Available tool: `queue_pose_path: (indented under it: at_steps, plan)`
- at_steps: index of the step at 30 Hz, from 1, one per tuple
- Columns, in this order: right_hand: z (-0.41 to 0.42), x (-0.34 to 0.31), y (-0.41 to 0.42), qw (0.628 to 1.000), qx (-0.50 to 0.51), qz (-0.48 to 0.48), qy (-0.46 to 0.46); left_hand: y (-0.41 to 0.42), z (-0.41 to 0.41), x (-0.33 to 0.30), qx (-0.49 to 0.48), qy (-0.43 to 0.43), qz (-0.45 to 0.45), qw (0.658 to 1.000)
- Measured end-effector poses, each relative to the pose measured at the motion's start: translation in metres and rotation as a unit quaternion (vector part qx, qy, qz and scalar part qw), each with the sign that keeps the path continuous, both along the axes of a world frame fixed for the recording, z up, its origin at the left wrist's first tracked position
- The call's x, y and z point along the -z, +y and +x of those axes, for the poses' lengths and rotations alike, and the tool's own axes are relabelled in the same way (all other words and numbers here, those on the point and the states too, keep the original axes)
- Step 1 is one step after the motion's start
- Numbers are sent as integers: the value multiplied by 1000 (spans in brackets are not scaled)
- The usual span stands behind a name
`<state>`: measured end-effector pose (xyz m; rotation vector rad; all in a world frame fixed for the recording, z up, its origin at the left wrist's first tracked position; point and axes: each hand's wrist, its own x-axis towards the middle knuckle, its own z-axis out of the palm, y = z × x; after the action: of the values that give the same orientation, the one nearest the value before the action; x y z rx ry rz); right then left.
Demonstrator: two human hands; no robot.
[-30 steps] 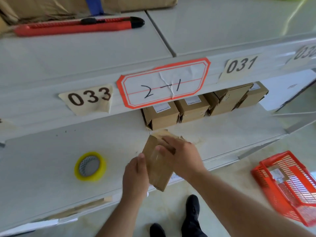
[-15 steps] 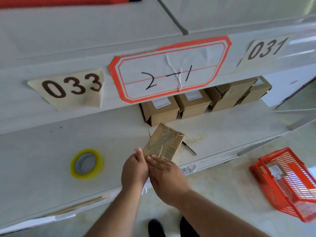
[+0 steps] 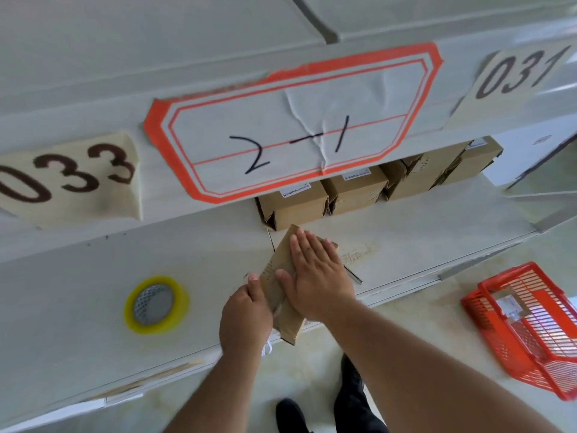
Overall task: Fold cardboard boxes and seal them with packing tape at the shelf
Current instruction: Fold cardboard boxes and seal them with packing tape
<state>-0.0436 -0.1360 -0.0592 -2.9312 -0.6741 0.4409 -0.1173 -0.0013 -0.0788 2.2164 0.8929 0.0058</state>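
A flattened brown cardboard box (image 3: 278, 270) lies on the white shelf board (image 3: 78, 282), with its near end jutting over the front edge. My right hand (image 3: 315, 276) lies flat on top of it with straight fingers, pressing it down. At the box's near left edge my left hand (image 3: 245, 310) holds it, thumb on top. A roll of yellowish packing tape (image 3: 156, 304) lies flat on the shelf to the left of my hands.
Several folded brown boxes (image 3: 352, 192) stand in a row at the back of the shelf, under the upper board with labels 033, 2-1 and 031. A thin dark pen-like thing (image 3: 352, 273) lies right of the box. A red plastic basket (image 3: 527, 323) sits on the floor at the right.
My right hand moved from the box's near end up onto its top and now lies flat on it. The box has been laid down flatter on the shelf. The view moved closer.
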Motion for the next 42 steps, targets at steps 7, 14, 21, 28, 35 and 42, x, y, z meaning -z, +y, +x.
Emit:
queue_pose_path:
  at_steps: [7, 14, 21, 28, 35, 42]
  plan:
    - [17, -1, 9, 998, 53, -12, 10, -1, 1, 1, -13, -2, -15, 1000]
    - [-65, -4, 0, 997, -56, 54, -3, -4, 4, -1, -21, -2, -14, 1000]
    - [-48, -40, -33, 929, 40, 366, 15, -2, 0, -6, 7, -6, -7, 1000]
    - [29, -41, -49, 925, 214, 257, 182, -1, -5, -6, -5, -7, -15, 1000]
    - [-47, -40, -38, 923, -19, 320, -213, 8, -13, 2, -53, -81, -159, 982]
    - [-91, -26, -21, 922, -135, 284, -225, 10, -1, -61, -43, -65, -149, 986]
